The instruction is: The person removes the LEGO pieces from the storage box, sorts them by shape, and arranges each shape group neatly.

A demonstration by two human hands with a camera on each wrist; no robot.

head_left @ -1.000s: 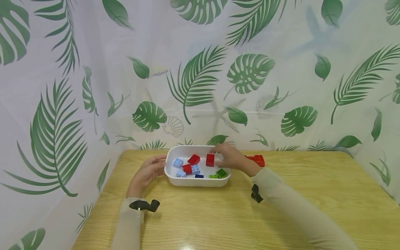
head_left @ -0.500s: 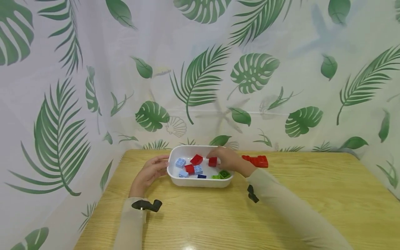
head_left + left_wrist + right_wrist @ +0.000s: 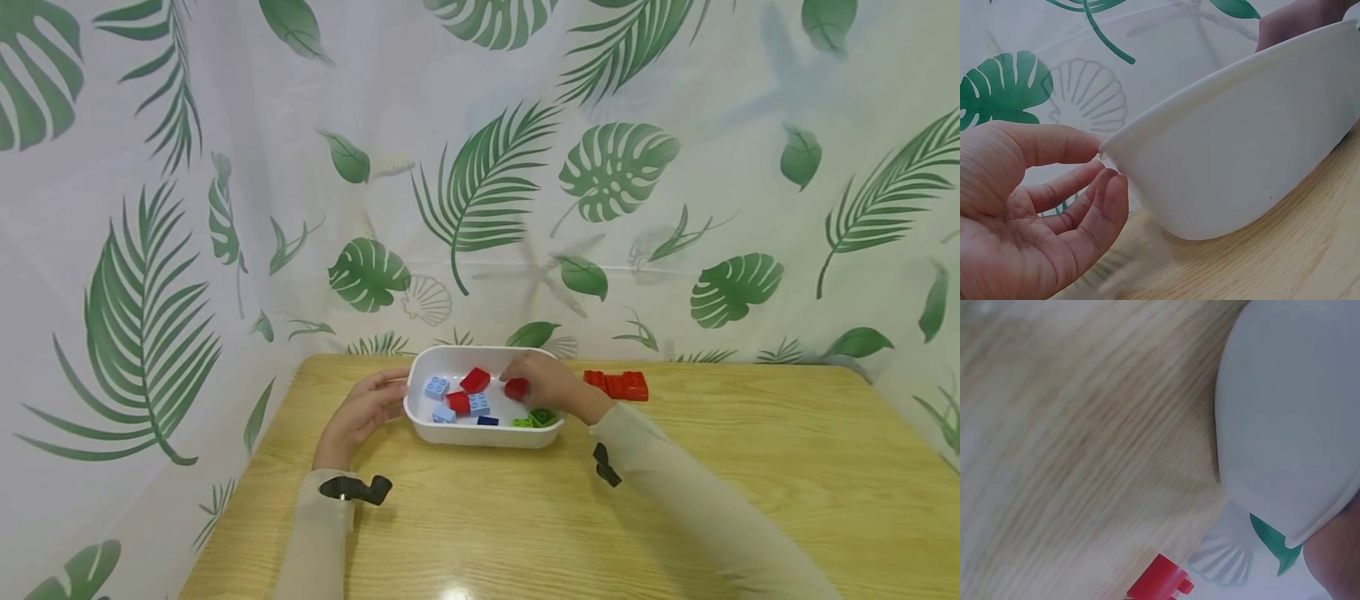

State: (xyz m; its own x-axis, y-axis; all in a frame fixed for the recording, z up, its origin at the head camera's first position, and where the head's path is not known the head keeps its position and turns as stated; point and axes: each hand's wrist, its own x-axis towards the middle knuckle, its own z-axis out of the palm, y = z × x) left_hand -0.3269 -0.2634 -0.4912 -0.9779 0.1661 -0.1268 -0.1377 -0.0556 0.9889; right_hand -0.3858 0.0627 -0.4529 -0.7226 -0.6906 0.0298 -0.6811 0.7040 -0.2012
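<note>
A white plastic tub (image 3: 480, 436) with several toy building bricks in it stands on the table. My right hand (image 3: 551, 385) reaches in over its right side and pinches a red brick (image 3: 516, 388), partly covered by the fingers. Inside lie a slanted red brick (image 3: 475, 381), another red brick (image 3: 458, 402), light blue bricks (image 3: 437, 387), a dark blue brick (image 3: 487, 421) and green bricks (image 3: 542, 417). My left hand (image 3: 1054, 206), fingers loosely bent, touches the tub's left rim from outside. In the right wrist view only the edge of the right hand shows.
Joined red bricks (image 3: 617, 384) lie on the wooden table (image 3: 480, 517) just right of the tub. Close behind the table's back edge hangs a white curtain (image 3: 480, 317) with a green leaf print.
My right hand has come lower into the tub and its fingers have closed on the red brick, which has turned. The left hand stays at the rim. The view has shifted slightly.
</note>
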